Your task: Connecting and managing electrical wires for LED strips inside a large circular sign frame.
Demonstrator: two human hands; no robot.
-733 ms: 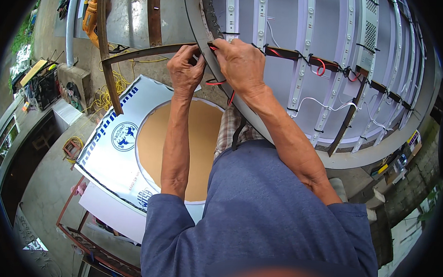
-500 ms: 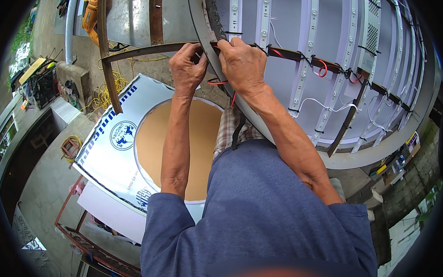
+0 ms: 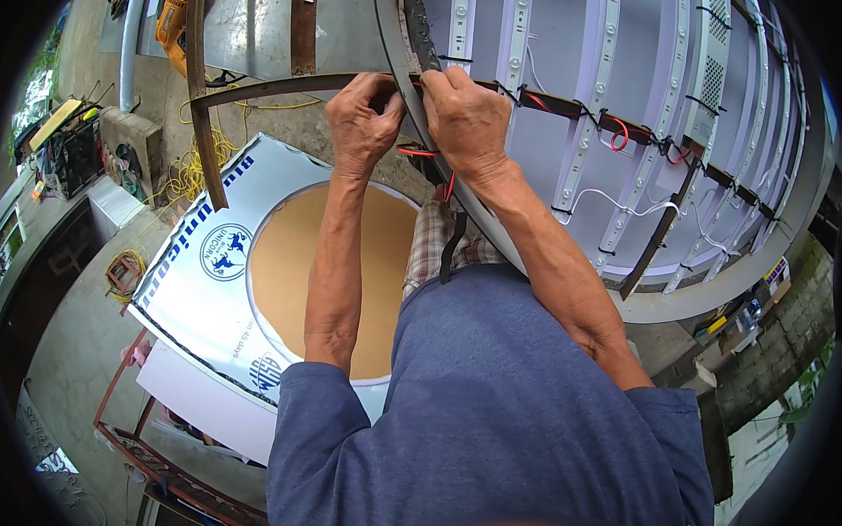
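Note:
A round light box with a grey metal rim (image 3: 510, 243) stands at the right, LED strips (image 3: 589, 102) fixed inside it. My left hand (image 3: 363, 122) is closed with curled fingers at the outer side of the rim, beside a brown metal bar (image 3: 293, 87). On the inner side, my right hand (image 3: 468, 121) is closed too, its fingertips pressed together near the rim. Whatever the fingers pinch is hidden. A red and black wire (image 3: 417, 152) loops out past the rim just below my hands. Another red wire coil (image 3: 620, 133) hangs on the crossbar inside.
A white printed board with a brown circular opening (image 3: 333, 260) lies below to the left. Yellow cord (image 3: 207, 158) is heaped on the floor near an orange power tool (image 3: 172, 27). A white power supply (image 3: 708, 78) sits among the strips, with black ties around it.
The light box rim has shifted slightly right in view, while the board has shifted slightly left. Both hands stay closed at the rim, with only a small movement.

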